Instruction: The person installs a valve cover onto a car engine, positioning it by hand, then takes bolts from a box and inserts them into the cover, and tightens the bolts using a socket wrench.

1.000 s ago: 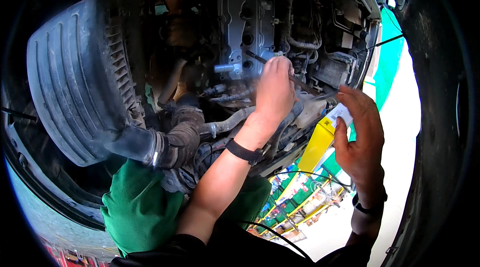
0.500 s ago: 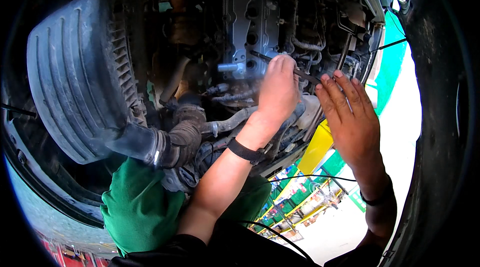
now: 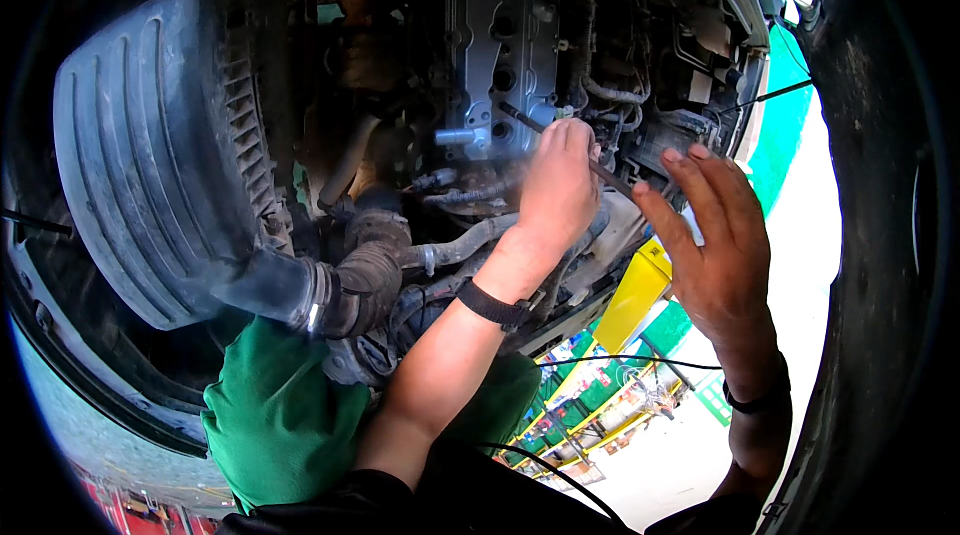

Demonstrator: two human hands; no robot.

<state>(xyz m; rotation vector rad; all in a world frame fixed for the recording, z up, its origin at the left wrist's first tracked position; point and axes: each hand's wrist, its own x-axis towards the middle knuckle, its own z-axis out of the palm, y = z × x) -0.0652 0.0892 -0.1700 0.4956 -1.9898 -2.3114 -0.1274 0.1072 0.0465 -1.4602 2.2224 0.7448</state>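
Observation:
My left hand (image 3: 560, 175) is closed around a long dark metal rod (image 3: 612, 177) that runs slantwise across the engine bay. The rod's far end lies over the grey engine cover (image 3: 480, 55), which has a row of round dark holes; whether it sits in one of them I cannot tell. My right hand (image 3: 722, 255) is open beside the rod's near end, with its fingers spread. Its fingertip looks close to the rod; I cannot tell if they touch.
At left stands a large ribbed black plastic housing (image 3: 150, 165), joined to a corrugated duct (image 3: 372, 275). Hoses and wiring (image 3: 615, 93) crowd the right of the engine. A yellow panel (image 3: 632, 300) and shelving (image 3: 600, 415) show beyond the car's edge.
My right hand's fingers have spread and shifted slightly right. A dark bar above its fingertips no longer shows. My left hand stays on the rod, almost unmoved.

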